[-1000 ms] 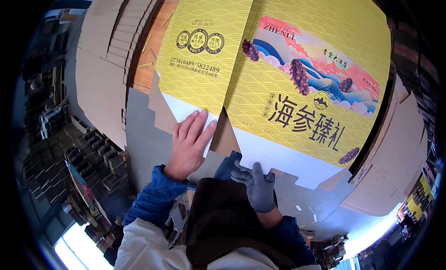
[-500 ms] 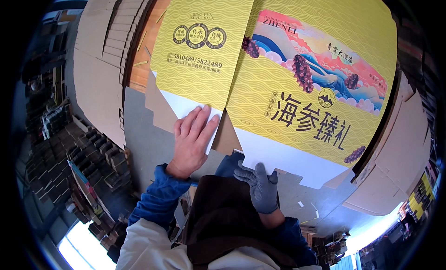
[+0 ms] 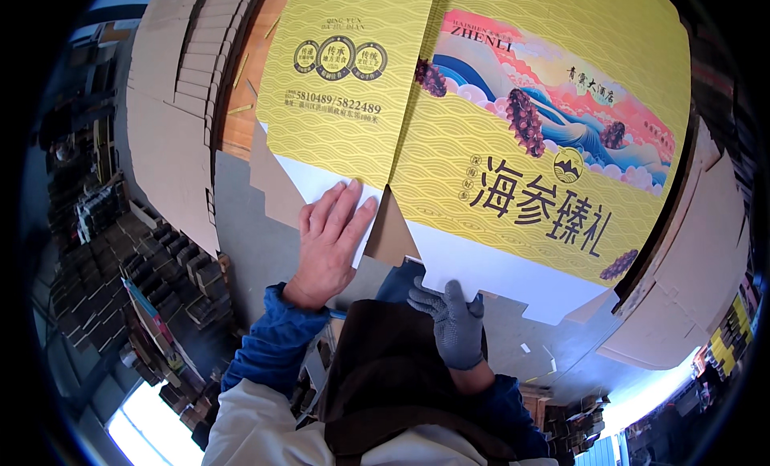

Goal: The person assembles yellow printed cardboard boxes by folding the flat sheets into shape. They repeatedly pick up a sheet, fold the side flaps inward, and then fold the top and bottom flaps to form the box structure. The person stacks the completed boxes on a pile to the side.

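A large yellow printed cardboard sheet [image 3: 449, 177], with a wave pattern and a colourful picture, lies before me. A crease divides it into a narrower left panel [image 3: 337, 137] and a wider right one. My left hand [image 3: 329, 241] is bare and rests palm down on the white flap [image 3: 301, 177] of the left panel, fingers stretched out. My right hand [image 3: 455, 326], in a grey dotted glove, is at the white near edge [image 3: 505, 269] of the right panel. Its thumb lies against this edge; the other fingers bend leftward, partly hidden by the sheet.
Plain brown cardboard [image 3: 168, 129] is stacked to the left, beside a strip of orange-brown wooden surface [image 3: 243, 105]. More brown board [image 3: 674, 281] stands on the right. Dark stacked pieces [image 3: 88, 305] fill the floor area at far left. Paper scraps [image 3: 525, 348] lie on the grey floor.
The view has shifted slightly. Both hands keep their places on the sheet, with the right hand and the near edge appearing a touch farther right.
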The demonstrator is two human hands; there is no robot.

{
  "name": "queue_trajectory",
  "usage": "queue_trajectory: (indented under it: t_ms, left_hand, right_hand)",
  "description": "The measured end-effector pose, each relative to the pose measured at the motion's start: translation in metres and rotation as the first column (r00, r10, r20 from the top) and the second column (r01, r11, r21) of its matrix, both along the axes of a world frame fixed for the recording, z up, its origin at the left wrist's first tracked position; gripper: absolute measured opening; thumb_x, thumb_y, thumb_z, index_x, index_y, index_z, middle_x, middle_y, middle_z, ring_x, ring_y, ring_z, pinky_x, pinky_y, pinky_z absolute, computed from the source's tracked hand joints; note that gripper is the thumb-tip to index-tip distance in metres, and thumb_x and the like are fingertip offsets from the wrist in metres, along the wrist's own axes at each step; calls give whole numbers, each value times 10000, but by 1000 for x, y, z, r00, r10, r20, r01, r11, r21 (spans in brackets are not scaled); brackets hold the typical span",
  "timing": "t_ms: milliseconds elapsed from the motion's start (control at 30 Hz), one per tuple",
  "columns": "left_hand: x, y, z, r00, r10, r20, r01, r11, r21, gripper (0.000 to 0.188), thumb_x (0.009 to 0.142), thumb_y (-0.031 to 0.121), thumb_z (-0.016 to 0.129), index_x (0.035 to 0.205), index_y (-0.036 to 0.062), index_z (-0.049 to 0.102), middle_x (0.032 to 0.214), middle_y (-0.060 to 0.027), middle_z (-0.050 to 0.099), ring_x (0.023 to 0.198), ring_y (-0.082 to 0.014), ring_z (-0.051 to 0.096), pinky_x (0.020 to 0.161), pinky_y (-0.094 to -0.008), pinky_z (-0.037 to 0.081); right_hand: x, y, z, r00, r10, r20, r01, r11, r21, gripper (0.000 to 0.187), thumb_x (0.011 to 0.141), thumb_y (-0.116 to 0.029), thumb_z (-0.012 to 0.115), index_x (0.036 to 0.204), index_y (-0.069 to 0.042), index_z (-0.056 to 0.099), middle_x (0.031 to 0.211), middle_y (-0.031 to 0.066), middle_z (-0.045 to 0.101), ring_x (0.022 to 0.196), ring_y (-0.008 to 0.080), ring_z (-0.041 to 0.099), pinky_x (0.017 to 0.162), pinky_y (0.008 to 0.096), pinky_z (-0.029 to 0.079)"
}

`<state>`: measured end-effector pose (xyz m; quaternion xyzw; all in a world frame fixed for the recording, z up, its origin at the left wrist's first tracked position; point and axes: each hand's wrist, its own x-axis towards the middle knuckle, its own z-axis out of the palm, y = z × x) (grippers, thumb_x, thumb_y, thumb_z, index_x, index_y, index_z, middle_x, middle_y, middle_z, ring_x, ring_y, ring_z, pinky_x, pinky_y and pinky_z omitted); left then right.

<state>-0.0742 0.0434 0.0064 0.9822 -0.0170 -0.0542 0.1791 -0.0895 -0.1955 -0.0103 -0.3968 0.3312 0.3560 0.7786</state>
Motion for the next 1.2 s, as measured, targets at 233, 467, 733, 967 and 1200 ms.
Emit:
queue_trajectory:
  t_ms: [233,467,733,967,1200]
  left_hand:
    - [3,0,1,999,-23,-46,24,1000,17,724,739,-97,569,1439,75,507,1547,-166,410,1392,-357,401,1047,-497,317]
    - [0,1,5,999,-20,-41,20,1000,14,720,748,-103,567,1442,80,505,1549,-167,405,1397,-360,394,1051,-510,315]
    - [-3,-3,5,997,-11,-75,13,1000,23,738,744,-101,579,1449,102,500,1560,-156,391,1401,-357,387,1064,-542,299]
    - [-3,-4,3,998,-24,-56,26,999,35,765,719,-101,585,1452,99,494,1561,-171,388,1395,-377,384,1069,-549,297]
    - [-5,-4,2,997,-62,-51,66,996,64,819,655,-112,592,1448,64,486,1553,-214,387,1380,-421,388,1070,-554,303]
  right_hand:
    - [-2,-2,-2,997,-76,-8,76,996,46,292,1060,-178,513,1305,-21,536,1143,171,675,975,322,723,835,463,633]
    - [0,0,-1,996,-87,-8,87,996,18,281,1072,-220,492,1245,-18,580,1116,236,695,974,359,724,873,497,612]
    - [-5,-3,-7,989,-145,-3,145,988,54,281,1058,-161,514,1310,-40,545,1146,180,669,974,331,723,823,465,639]
    - [-3,-1,-3,990,-136,-33,137,990,30,280,1063,-176,507,1302,-37,552,1156,190,669,967,341,726,813,471,641]
    - [-1,-2,-4,988,-152,9,151,988,10,296,1066,-194,501,1295,-14,556,1139,219,681,965,344,728,821,476,641]
